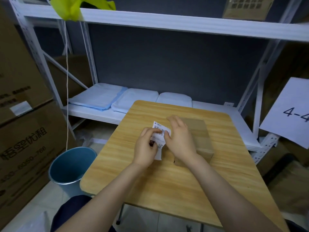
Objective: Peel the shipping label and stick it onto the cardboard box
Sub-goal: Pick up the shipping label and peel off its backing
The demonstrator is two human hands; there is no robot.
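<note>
Two hands, left hand point(145, 147) and right hand point(181, 139), pinch one shipping label point(158, 129).

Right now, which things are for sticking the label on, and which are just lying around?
For the job: shipping label, cardboard box, left hand, right hand.
Just lying about: blue bin, folded white bags, yellow bag, paper sign.

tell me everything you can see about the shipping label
The shipping label is a small white paper slip with black barcodes, printed digits and a red patch low on its left side. It is held above the wooden table, beside the cardboard box. The left hand grips its lower part; the right hand pinches its upper right edge. Not yet stuck on.
</note>
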